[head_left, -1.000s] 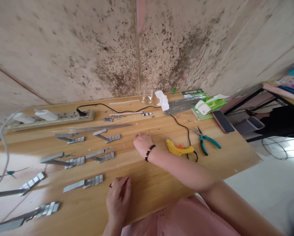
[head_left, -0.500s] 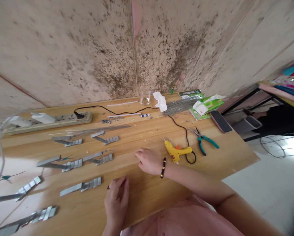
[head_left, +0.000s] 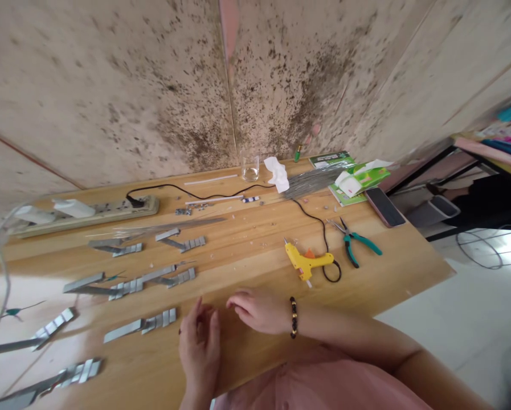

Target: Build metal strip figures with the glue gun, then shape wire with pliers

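Observation:
My left hand (head_left: 199, 344) is on the near part of the wooden table, thumb and index finger apart and the other fingers curled; no object shows in it. Just to its right is my right hand (head_left: 259, 310), with a dark beaded bracelet at the wrist. Its fingers are loosely bent, slightly apart at the tips, and hold nothing visible. The hands do not touch each other. Left of my left hand lies a folded grey strip piece (head_left: 142, 326) with a banded end. A yellow glue gun (head_left: 307, 261) lies beyond my right hand, beside teal-handled pliers (head_left: 358, 244).
More grey strip pieces (head_left: 127, 285) lie at the left. Along the back are a power strip (head_left: 105, 213), a glass (head_left: 250, 169), white tissue (head_left: 277, 175), a bundle of thin wires (head_left: 313, 181), a green tissue pack (head_left: 366, 177) and a phone (head_left: 384, 207). A black cord (head_left: 317, 219) crosses the table.
My right hand has drawn back toward my body, away from the table's middle, and is closer to my left hand. The left hand's fingers have spread a little and it has shifted slightly left.

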Tool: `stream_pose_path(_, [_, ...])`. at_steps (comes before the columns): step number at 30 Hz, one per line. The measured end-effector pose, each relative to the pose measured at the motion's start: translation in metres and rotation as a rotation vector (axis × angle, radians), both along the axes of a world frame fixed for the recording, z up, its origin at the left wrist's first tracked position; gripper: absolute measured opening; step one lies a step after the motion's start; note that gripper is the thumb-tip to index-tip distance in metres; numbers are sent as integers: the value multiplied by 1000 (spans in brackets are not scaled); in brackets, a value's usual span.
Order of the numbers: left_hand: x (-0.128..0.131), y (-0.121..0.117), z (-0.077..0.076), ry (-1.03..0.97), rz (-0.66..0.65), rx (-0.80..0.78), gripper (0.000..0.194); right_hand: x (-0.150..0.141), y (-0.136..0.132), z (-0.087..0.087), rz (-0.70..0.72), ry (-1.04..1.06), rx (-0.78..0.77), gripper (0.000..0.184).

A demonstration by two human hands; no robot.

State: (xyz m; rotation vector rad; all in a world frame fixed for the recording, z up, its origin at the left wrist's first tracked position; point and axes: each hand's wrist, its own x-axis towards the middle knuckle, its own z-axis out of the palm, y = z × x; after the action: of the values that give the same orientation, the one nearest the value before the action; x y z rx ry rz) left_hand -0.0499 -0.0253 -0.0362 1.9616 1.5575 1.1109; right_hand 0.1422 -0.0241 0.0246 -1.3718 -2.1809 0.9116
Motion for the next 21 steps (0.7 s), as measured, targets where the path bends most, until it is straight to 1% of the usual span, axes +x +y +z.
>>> stream_pose_path(2, [0, 1, 5, 44, -57, 64, 33, -1, -2, 0, 16, -9, -14, 23])
stream_pose_path(4, [1, 2, 12, 88, -165, 134, 25, -2, -3, 1, 33, -40, -20, 22])
stream_pose_path(5, [2, 2, 16, 87, -214, 164, 21, -2, -4, 2, 44, -61, -18, 22])
stream_pose_path(7, [5, 3, 21, 52, -273, 189, 15, -3, -5, 3, 64, -108, -10, 21])
stream_pose_path(9, [7, 3, 24, 8, -286, 147, 11, -3, -6, 2, 74, -153, -7, 22])
stream_pose_path(14, [5, 0, 24, -74, -337, -99, 10, -3, -8, 0, 99, -214, -29, 23])
stream_pose_path(17, [3, -1, 22, -129, -302, -198, 16, -1, -10, 1, 97, -219, -49, 25])
stream_pose_path(21, [3, -1, 22, -238, -166, -210, 18, 1, -14, 0, 101, -227, -71, 23])
